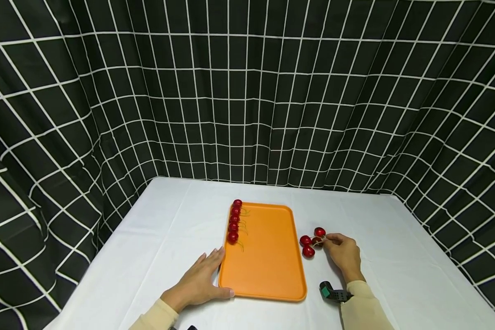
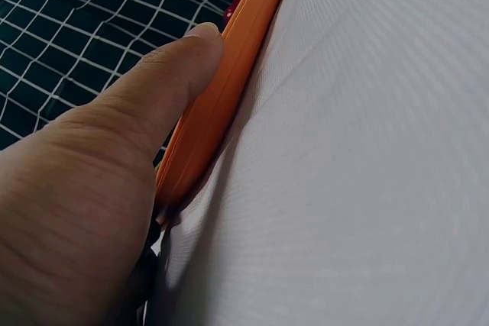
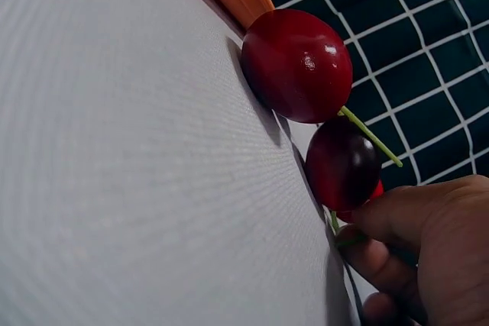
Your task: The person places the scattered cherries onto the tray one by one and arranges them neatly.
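An orange rectangular tray (image 1: 264,261) lies on the white table. A column of several red cherries (image 1: 233,226) with pale green stems runs along the tray's upper left edge. My left hand (image 1: 202,282) rests at the tray's lower left corner, fingers straight along the left side, with its thumb (image 2: 183,59) against the near rim. Right of the tray is a small group of red cherries (image 1: 308,251). There my right hand (image 1: 345,253) pinches a dark red cherry (image 3: 344,164) by its stem, thumb and forefinger close beside the fruit. Another cherry (image 3: 298,66) sits just beyond it.
A white cloth (image 1: 181,215) covers the table. Black curtain (image 1: 247,105) with a white grid hangs behind and along both sides. A dark strap with a small device (image 1: 334,292) is on the right wrist.
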`<action>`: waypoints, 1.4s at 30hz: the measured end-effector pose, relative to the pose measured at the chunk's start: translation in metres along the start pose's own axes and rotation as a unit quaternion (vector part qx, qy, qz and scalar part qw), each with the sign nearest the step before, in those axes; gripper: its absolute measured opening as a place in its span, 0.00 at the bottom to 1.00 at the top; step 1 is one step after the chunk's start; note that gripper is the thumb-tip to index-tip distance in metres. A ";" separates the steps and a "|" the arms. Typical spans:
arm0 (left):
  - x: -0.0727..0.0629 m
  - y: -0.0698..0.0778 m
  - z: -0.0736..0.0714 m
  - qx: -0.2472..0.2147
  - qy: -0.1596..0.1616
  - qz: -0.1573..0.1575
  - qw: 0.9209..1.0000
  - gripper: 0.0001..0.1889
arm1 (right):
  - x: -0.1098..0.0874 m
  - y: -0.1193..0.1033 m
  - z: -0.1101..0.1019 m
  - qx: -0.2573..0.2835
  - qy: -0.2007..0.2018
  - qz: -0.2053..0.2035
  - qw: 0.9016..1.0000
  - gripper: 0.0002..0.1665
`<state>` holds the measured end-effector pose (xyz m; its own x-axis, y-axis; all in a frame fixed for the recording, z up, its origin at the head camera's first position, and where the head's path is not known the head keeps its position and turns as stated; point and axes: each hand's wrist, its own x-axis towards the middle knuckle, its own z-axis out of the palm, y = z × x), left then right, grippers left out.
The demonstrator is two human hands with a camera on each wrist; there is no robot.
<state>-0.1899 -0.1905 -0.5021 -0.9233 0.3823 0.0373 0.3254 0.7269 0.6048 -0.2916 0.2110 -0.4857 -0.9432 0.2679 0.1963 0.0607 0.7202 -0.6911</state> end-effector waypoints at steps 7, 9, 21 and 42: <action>0.001 0.000 -0.001 0.004 0.001 0.002 1.000 0.60 | 0.000 0.000 0.001 -0.004 0.045 -0.005 0.999 0.10; 0.001 0.000 -0.001 0.005 0.001 0.002 1.000 0.60 | 0.001 0.001 0.001 0.004 0.069 -0.008 0.998 0.10; 0.002 -0.002 0.000 0.013 0.001 0.007 1.000 0.61 | -0.001 -0.031 -0.014 0.154 0.166 -0.015 0.974 0.09; 0.001 -0.002 -0.001 0.011 0.004 0.002 1.000 0.62 | -0.049 -0.133 0.043 0.199 0.020 -0.111 0.973 0.04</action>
<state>-0.1917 -0.1925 -0.5027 -0.9231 0.3817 0.0459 0.3342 0.7376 0.5868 -0.2673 0.0748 -0.4331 -0.9049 0.1632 0.3931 -0.2827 0.4600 -0.8417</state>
